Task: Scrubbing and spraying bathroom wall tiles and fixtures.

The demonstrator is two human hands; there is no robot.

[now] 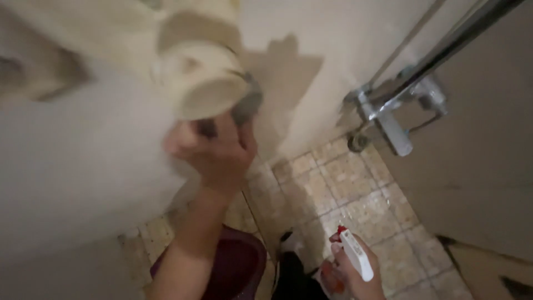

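My left hand is raised against the white wall and grips a blurred cream-coloured pad or sponge with a dark grey part at its side. The pad is pressed on or held very near the wall; blur hides which. Low at the bottom, my right hand is closed around a white spray bottle with a red trigger, held over the floor.
A chrome shower tap with slanting pipes is fixed to the wall at the right. Small beige tiles cover the floor. A maroon basin stands below my left arm, with a dark shape beside it.
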